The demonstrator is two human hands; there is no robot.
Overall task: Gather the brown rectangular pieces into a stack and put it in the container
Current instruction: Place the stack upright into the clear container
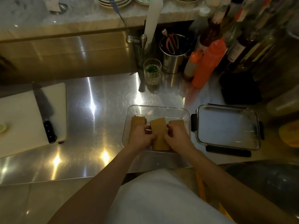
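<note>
Brown pieces [159, 126] pinched by both hands inside container [186, 113] walls

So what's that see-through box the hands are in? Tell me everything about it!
The clear container is a rectangular dish with rounded corners, glass or plastic by its look, lid off. It sits flat on the shiny metal counter. Brown rectangular pieces lie inside in about three groups. The left hand and right hand reach in, both holding the middle group. Its lid lies just to the right.
</note>
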